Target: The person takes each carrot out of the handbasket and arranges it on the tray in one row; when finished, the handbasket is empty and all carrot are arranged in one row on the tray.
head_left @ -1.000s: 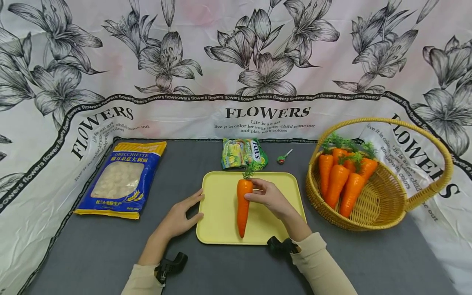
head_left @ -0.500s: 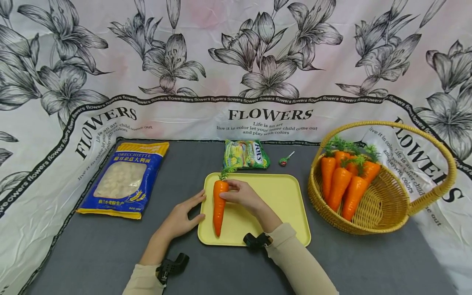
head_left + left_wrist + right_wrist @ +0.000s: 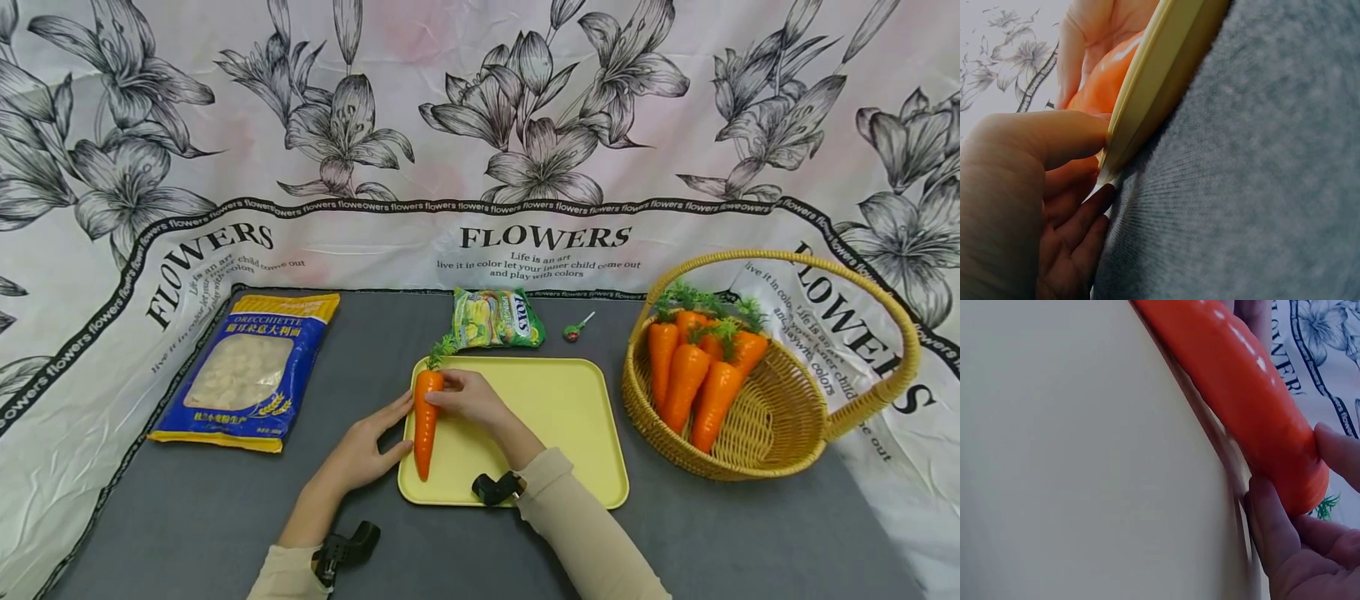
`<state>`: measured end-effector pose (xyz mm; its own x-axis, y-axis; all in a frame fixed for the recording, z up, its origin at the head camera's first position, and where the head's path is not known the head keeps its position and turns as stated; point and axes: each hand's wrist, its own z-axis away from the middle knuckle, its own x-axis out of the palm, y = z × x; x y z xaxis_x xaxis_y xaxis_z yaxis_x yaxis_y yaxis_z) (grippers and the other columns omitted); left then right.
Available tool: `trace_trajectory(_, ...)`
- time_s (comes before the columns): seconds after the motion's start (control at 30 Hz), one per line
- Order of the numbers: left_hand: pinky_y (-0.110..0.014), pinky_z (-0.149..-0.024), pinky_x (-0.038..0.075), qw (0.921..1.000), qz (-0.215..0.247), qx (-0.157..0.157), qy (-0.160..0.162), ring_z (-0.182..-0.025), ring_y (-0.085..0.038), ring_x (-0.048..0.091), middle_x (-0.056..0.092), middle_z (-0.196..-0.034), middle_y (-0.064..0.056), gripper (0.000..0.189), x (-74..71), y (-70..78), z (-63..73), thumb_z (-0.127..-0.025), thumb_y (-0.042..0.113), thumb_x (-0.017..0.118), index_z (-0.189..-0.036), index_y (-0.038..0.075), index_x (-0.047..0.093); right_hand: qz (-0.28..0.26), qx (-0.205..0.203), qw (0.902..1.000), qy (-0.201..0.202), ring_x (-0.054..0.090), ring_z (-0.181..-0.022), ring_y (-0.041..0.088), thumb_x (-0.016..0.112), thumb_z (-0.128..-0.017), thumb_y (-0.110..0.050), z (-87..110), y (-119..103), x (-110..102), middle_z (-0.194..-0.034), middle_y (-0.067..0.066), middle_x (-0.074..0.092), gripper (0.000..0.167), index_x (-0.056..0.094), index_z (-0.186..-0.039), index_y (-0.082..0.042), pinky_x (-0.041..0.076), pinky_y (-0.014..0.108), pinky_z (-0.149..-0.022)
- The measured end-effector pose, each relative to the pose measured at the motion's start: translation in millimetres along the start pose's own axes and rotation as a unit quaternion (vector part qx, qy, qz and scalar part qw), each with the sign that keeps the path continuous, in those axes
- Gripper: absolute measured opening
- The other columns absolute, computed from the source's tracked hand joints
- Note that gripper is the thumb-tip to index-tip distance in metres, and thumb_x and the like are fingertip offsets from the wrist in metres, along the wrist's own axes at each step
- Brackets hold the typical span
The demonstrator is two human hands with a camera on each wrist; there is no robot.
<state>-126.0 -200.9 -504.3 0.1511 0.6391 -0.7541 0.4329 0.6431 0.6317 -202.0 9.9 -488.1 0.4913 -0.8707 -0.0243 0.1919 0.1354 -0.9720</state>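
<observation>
Though head view hides some right-grip fingertips, right wrist view shows the right grip (image 3: 1310, 537) pinching the carrot (image 3: 426, 421) near its leafy end. Carrot's over the left end of the tray (image 3: 555, 425), just left of frame centre (tray contact unclear). Left grip (image 3: 367, 442) spread wide, touching the rim; left wrist view, rim blocks part of carrot. Counts: one blue bag (image 3: 240, 375) left, one green packet (image 3: 497, 319) and lollipop (image 3: 576, 328) upper centre, six visible basket carrots (image 3: 684, 383), wicker basket (image 3: 780, 417) right.
</observation>
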Motion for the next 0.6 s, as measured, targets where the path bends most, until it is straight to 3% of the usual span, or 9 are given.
trace_trajectory(0.2,-0.051,-0.103,0.039,0.9995,-0.009,0.026,0.015,-0.132,-0.031,0.043,0.038,-0.150,-0.009,0.061,0.5,0.1,-0.3,-0.091,0.026,0.063,-0.144,0.006,0.041,0.086,-0.013,0.9954,0.040,0.061,-0.112,0.029,0.069,-0.088,-0.022,1.7,-2.5,5.2,-0.129,0.021,0.057,0.062,0.045,-0.139,0.004,0.053,0.037,-0.091)
trace_trajectory(0.33,-0.051,-0.103,0.039,0.9995,-0.010,0.028,0.015,-0.132,-0.032,0.043,0.038,-0.150,-0.010,0.062,-0.6,0.6,-1.0,-0.091,0.026,0.064,-0.144,0.006,0.040,0.134,-0.015,0.9894,0.055,0.058,-0.116,0.030,0.070,-0.087,-0.024,4.9,-6.2,8.6,-0.130,0.020,0.057,0.062,0.047,-0.137,0.004,0.050,0.040,-0.096)
trace_trajectory(0.6,-0.051,-0.104,0.039,0.9995,-0.012,0.027,0.013,-0.132,-0.032,0.044,0.039,-0.150,-0.010,0.062,-0.3,-0.2,-0.5,-0.090,0.027,0.064,-0.144,0.005,0.041,0.169,-0.002,0.9827,0.075,0.058,-0.112,0.031,0.072,-0.085,-0.025,14.0,-12.4,10.9,-0.125,0.021,0.059,0.062,0.050,-0.133,0.007,0.050,0.042,-0.095)
